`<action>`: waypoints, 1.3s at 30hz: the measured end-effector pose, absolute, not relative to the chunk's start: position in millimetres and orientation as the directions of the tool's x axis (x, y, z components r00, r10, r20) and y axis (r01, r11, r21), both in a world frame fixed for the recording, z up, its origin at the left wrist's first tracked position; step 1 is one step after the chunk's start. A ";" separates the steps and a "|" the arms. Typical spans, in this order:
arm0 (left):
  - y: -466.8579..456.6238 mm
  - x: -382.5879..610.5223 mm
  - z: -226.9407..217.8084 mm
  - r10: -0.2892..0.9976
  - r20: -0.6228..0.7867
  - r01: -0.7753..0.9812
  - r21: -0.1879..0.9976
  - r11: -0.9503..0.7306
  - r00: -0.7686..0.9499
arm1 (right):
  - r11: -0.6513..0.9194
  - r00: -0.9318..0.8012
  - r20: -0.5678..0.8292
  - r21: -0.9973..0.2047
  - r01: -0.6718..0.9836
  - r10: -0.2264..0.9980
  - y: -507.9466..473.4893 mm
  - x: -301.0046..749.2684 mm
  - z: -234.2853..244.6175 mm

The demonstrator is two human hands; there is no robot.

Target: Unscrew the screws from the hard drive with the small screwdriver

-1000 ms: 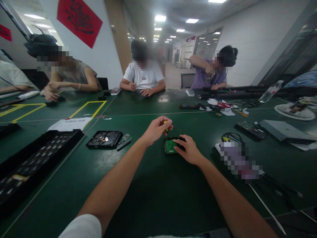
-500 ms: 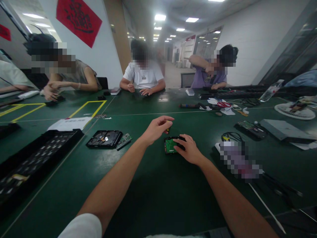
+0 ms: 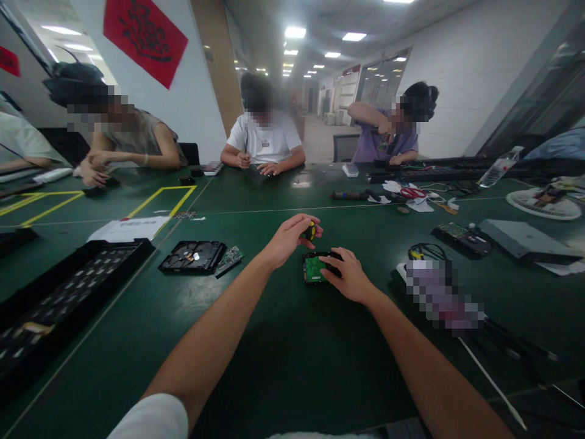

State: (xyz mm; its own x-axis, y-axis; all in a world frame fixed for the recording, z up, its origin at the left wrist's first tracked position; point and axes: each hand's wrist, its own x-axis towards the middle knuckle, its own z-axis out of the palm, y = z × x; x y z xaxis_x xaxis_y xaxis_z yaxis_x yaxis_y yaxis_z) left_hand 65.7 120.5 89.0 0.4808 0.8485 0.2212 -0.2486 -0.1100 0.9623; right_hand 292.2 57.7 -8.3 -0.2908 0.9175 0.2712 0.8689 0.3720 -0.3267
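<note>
A small hard drive with a green circuit board [image 3: 313,268] lies face up on the green table [image 3: 283,353]. My right hand [image 3: 350,275] rests on its right side, fingers curled over the edge. My left hand [image 3: 289,237] hovers just above the drive's far end, fingers pinched on the yellow-and-black handle of a small screwdriver [image 3: 311,230] that points down at the board.
An opened drive casing [image 3: 192,255] and a loose circuit board [image 3: 231,258] lie to the left, beside a long black tray [image 3: 55,292]. More drives, cables and tools [image 3: 461,238] sit at the right. Three people work at the far side.
My left hand's fingers have shifted round the screwdriver handle, closing on it again after opening briefly. The right hand and the drive have stayed put.
</note>
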 end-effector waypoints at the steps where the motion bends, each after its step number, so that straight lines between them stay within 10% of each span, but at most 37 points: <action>1: 120.7 65.4 88.9 0.849 0.216 -0.266 0.960 -0.093 0.482 | 0.371 -0.290 0.271 -0.326 0.869 0.918 57.7 292.1 -7.9; 39: 115.5 63.6 97.8 0.850 0.240 -0.106 0.971 -0.215 0.468 | 0.381 -0.296 0.278 -0.331 0.863 0.914 57.0 292.3 -5.7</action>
State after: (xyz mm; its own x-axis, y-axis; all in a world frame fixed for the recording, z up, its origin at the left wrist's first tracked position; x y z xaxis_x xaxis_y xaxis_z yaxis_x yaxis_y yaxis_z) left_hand 63.6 115.5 97.8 0.4681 0.8505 0.2399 -0.1061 -0.2153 0.9708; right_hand 292.3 57.0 -5.7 -0.2961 0.9138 0.2781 0.8635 0.3806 -0.3311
